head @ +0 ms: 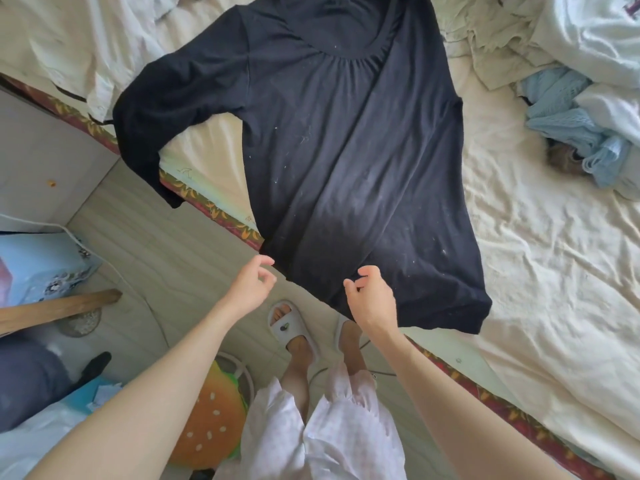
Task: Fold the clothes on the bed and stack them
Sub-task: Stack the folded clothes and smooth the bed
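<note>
black top spread flat on bed, hem over edge | left hand loosely curled, holding nothing | right hand curled at hem, pinch unclear

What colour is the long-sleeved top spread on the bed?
The long-sleeved top is black, speckled with pale lint, shown clearly in the head view.
</note>
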Demonstrator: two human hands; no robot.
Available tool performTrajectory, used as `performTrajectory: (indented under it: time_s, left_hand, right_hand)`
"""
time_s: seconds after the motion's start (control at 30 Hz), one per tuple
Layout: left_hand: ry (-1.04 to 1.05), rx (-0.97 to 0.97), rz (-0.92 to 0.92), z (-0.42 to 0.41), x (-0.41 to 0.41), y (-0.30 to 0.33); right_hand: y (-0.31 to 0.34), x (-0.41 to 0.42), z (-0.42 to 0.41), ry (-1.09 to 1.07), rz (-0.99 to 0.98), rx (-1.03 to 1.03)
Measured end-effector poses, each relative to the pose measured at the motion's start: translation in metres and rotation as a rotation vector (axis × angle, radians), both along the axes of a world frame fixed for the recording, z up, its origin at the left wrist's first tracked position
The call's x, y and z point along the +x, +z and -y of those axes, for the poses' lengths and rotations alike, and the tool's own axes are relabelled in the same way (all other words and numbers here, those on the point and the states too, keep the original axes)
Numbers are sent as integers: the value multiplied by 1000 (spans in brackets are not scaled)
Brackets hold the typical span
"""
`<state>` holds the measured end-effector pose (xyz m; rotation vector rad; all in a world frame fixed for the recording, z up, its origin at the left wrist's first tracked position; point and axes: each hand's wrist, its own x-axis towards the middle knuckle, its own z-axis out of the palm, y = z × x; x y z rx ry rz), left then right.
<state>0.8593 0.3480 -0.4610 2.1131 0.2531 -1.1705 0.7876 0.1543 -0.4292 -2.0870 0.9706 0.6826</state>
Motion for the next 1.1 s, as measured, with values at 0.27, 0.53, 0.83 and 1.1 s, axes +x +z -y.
performTrajectory:
  time_s: [0.27, 0.53, 0.83, 1.1]
  left_hand:
    - [-54, 134, 627, -39, 120, 40]
    - [74, 279, 709, -94, 231, 37]
    - [64, 303, 607, -125, 268, 14]
    - [45, 319, 630, -144, 240, 31]
  right_hand:
    - [12, 103, -8, 658, 363, -301]
    - [-27, 176, -33, 901, 241, -414]
    - [-57, 184, -35, 942, 133, -439]
    - [-52, 191, -35, 950, 78, -396]
